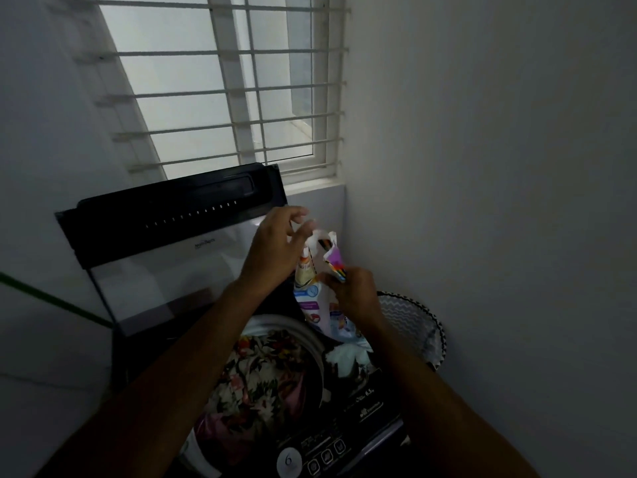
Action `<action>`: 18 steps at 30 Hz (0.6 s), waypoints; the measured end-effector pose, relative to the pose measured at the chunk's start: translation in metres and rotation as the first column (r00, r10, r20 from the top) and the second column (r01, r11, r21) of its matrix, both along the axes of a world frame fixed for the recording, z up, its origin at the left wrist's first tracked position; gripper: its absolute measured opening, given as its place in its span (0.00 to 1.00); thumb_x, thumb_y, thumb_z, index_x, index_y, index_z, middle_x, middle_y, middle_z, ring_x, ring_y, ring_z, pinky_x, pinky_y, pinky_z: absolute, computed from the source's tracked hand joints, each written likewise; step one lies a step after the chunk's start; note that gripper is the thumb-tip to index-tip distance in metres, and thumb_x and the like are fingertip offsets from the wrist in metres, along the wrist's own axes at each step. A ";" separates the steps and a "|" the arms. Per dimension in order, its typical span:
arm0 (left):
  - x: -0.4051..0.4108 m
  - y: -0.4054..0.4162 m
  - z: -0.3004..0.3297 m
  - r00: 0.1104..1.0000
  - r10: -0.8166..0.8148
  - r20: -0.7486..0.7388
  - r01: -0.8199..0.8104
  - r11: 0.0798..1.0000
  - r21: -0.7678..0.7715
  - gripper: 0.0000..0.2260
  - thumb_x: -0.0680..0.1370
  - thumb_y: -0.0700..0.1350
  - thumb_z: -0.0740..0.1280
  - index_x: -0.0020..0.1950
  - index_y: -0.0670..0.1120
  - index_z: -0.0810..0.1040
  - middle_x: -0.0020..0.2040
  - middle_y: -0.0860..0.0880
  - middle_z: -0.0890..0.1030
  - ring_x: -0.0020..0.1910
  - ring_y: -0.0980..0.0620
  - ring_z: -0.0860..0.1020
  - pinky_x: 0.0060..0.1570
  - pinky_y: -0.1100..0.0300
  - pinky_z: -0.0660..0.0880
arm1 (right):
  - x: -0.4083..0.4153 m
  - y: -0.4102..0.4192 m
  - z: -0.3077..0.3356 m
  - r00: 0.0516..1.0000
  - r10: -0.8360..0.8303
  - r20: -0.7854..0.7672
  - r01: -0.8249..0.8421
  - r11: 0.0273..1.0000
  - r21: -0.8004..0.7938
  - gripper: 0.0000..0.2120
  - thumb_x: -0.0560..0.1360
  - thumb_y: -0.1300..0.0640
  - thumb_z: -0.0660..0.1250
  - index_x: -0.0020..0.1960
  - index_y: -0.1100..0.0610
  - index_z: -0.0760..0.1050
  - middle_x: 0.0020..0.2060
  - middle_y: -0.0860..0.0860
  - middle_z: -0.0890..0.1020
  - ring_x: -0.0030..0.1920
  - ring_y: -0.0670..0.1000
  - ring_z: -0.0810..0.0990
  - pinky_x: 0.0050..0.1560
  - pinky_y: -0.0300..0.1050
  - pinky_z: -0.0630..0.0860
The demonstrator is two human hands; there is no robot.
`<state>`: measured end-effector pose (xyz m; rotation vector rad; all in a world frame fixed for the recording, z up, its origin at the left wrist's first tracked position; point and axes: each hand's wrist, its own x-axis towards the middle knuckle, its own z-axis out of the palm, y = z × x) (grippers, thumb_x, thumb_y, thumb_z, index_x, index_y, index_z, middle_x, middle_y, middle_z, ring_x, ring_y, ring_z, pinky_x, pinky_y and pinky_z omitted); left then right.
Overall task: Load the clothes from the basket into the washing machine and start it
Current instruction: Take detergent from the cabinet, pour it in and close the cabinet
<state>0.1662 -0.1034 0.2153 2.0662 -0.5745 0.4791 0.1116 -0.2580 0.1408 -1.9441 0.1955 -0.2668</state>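
A top-loading washing machine (pixel 365 419) stands below me with its glass lid (pixel 165 257) raised. Floral clothes (pixel 262 377) fill the drum. Above the drum's far right I hold a white and purple detergent pouch (pixel 315 298). My right hand (pixel 351 291) grips the pouch near its top edge. My left hand (pixel 275 246) pinches the torn top of the pouch, its other fingers spread. The laundry basket (pixel 413 322), with a zigzag pattern, stands to the right of the machine against the wall; what it holds is hidden.
A barred window (pixel 234 88) sits behind the machine. A white wall (pixel 499 201) closes in on the right. The control panel (pixel 320 453) with round buttons runs along the machine's near edge. A green line (pixel 51 300) crosses the left wall.
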 end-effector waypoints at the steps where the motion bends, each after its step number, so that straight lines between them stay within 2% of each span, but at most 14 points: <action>1: -0.002 0.009 -0.003 0.997 0.054 0.048 -0.053 0.998 -0.027 0.14 0.80 0.55 0.62 0.57 0.48 0.79 0.54 0.53 0.77 0.49 0.55 0.77 0.47 0.64 0.73 | 0.003 0.006 0.008 1.000 0.015 0.013 -0.015 1.000 -0.005 0.12 0.75 0.53 0.72 0.34 0.53 0.78 0.20 0.41 0.74 0.21 0.37 0.70 0.28 0.33 0.67; 3: -0.005 0.029 -0.003 0.984 0.136 0.111 -0.125 0.987 -0.100 0.16 0.83 0.54 0.57 0.57 0.46 0.78 0.54 0.51 0.76 0.52 0.54 0.76 0.51 0.61 0.73 | 0.010 0.020 0.026 0.997 0.061 0.042 -0.059 0.997 -0.049 0.15 0.76 0.54 0.70 0.31 0.49 0.74 0.17 0.37 0.73 0.21 0.36 0.71 0.25 0.29 0.64; 6: -0.006 0.054 0.011 0.962 0.224 0.155 -0.202 0.968 -0.147 0.15 0.84 0.50 0.55 0.56 0.44 0.78 0.52 0.49 0.77 0.51 0.56 0.76 0.51 0.67 0.71 | 0.026 0.043 0.048 0.988 0.118 0.101 -0.111 0.991 -0.079 0.10 0.76 0.51 0.70 0.37 0.52 0.80 0.20 0.40 0.75 0.23 0.36 0.73 0.28 0.28 0.66; 8: -0.002 0.070 0.018 0.952 0.283 0.114 -0.272 0.957 -0.103 0.13 0.83 0.52 0.57 0.54 0.46 0.77 0.51 0.50 0.77 0.48 0.57 0.75 0.46 0.71 0.69 | 0.038 0.061 0.060 0.982 0.128 0.141 -0.112 0.987 -0.118 0.11 0.75 0.49 0.70 0.42 0.56 0.83 0.27 0.45 0.79 0.26 0.38 0.75 0.30 0.33 0.70; 11: 0.005 0.090 0.019 0.929 0.363 0.067 -0.360 0.931 -0.060 0.13 0.83 0.54 0.55 0.53 0.48 0.74 0.49 0.50 0.76 0.45 0.57 0.76 0.42 0.68 0.72 | 0.054 0.083 0.074 0.968 0.194 0.159 -0.169 0.973 -0.156 0.12 0.76 0.49 0.69 0.45 0.57 0.84 0.36 0.52 0.85 0.31 0.44 0.79 0.35 0.40 0.76; 15: 0.001 0.114 0.024 0.873 0.484 0.066 -0.481 0.875 -0.062 0.14 0.83 0.53 0.54 0.52 0.46 0.74 0.47 0.49 0.76 0.42 0.60 0.75 0.37 0.72 0.68 | 0.072 0.109 0.088 0.929 0.304 0.210 -0.268 0.946 -0.183 0.13 0.77 0.48 0.67 0.45 0.58 0.83 0.38 0.51 0.85 0.36 0.47 0.83 0.40 0.47 0.81; 18: -0.009 0.125 0.037 0.805 0.591 0.043 -0.586 0.805 -0.093 0.12 0.83 0.49 0.57 0.54 0.42 0.75 0.49 0.48 0.77 0.40 0.64 0.74 0.38 0.77 0.68 | 0.081 0.126 0.103 0.887 0.380 0.261 -0.338 0.921 -0.193 0.14 0.77 0.49 0.68 0.42 0.59 0.82 0.37 0.52 0.85 0.35 0.48 0.83 0.37 0.48 0.81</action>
